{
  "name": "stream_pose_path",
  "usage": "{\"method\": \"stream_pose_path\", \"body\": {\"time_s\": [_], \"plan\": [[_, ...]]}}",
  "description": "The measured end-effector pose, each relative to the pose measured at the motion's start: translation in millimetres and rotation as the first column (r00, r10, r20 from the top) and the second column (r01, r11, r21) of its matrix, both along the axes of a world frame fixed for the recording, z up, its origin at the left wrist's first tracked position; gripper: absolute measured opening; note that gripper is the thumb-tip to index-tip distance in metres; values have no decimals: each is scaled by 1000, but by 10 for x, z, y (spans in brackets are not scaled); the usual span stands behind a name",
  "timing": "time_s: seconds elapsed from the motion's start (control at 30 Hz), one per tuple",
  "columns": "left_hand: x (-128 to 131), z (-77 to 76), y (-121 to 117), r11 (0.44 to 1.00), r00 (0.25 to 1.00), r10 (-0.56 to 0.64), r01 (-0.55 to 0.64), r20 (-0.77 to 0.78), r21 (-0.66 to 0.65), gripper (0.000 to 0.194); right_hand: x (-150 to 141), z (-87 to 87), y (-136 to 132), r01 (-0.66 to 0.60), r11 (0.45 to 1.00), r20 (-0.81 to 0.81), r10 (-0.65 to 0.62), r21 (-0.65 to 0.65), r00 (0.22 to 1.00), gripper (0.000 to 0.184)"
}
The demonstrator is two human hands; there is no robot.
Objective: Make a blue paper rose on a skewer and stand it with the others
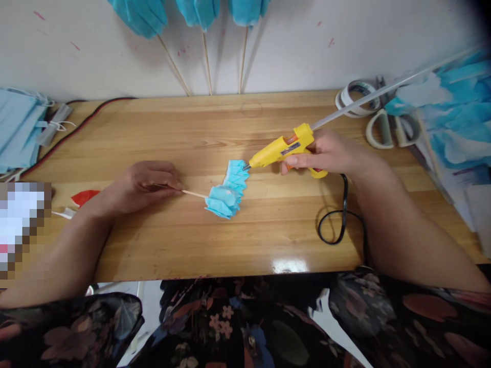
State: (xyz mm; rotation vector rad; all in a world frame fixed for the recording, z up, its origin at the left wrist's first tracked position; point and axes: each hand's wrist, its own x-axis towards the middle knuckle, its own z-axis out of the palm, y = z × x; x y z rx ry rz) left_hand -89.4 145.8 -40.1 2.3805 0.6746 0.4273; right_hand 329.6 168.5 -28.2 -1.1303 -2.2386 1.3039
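Between finger and thumb, my left hand [155,184] pinches a thin wooden stick [195,194]. At the stick's far end is a pleated light-blue strip [236,176], partly wrapped into a small ruffled flower head [221,201] over the table. My right hand [326,153] is wrapped around the handle of a yellow hot glue gun [280,147], fingers at its trigger. The nozzle points left and meets the strip's upper right edge; whether it touches is hard to tell. A long clear glue stick [356,105] sticks out of the gun's back.
Blue flowers on sticks [199,13] lean against the wall. At right are tape rolls [358,97], scissors [391,130] and blue scraps [456,112]. Face masks [21,128] lie at left, near a red piece [85,197]. The gun's black cord [341,225] loops below.
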Motion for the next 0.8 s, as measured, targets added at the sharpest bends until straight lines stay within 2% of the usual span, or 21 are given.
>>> {"method": "stream_pose_path", "body": {"time_s": [0.17,0.33,0.5,0.8], "plan": [[2,-17,-12,998,999,53,-53,-5,-40,18,71,-26,6,68,997,-21,-69,-33,997,54],[-14,-23,-9,998,998,53,-54,-16,-40,14,-17,-134,6,148,988,-146,-152,-40,977,58],[-25,-27,-14,997,998,65,-66,-23,-49,13,-144,-181,-22,118,993,-173,-115,7,978,57],[-1,-11,-14,997,998,63,-64,-9,-39,13,-193,-216,-35,122,992,-126,-116,40,985,50]]}}
